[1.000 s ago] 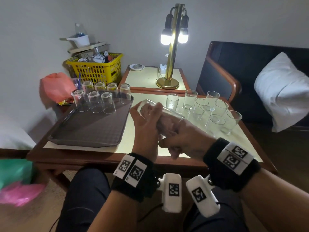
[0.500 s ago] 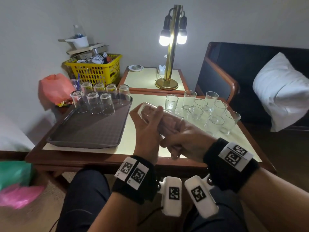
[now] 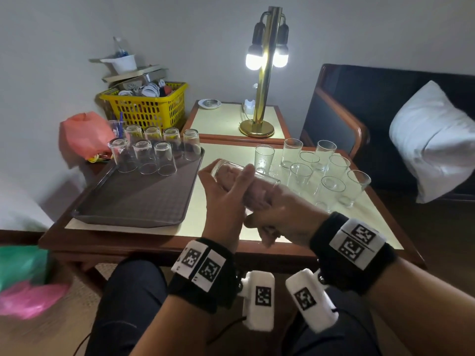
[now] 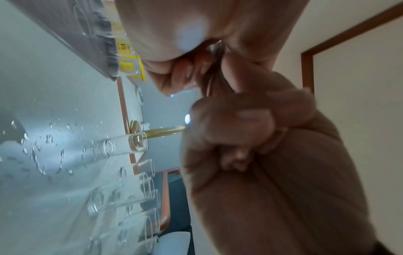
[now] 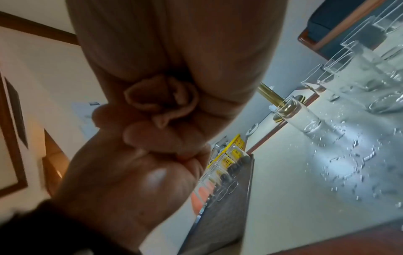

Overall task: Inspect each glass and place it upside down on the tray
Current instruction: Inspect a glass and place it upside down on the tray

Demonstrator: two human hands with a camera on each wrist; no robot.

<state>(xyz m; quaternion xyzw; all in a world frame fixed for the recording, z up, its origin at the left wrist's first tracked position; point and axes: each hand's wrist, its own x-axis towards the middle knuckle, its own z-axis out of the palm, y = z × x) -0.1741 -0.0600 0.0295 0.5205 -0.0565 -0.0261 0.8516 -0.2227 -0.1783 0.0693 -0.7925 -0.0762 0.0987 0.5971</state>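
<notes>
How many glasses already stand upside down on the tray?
7 glasses, all at the far end of the tray: four in the back row, three in the front row. None seems hidden.

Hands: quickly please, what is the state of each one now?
Left hand: grips the glass, held on its side.
Right hand: holds the same glass at its other end.

A lived-in room, a bedroom or guest room: a brass lamp (image 3: 264,73) on a side table, a dark wooden-armed sofa (image 3: 359,119) with a white pillow (image 3: 431,140) at right, a cluttered yellow basket (image 3: 149,109) far left.
</notes>
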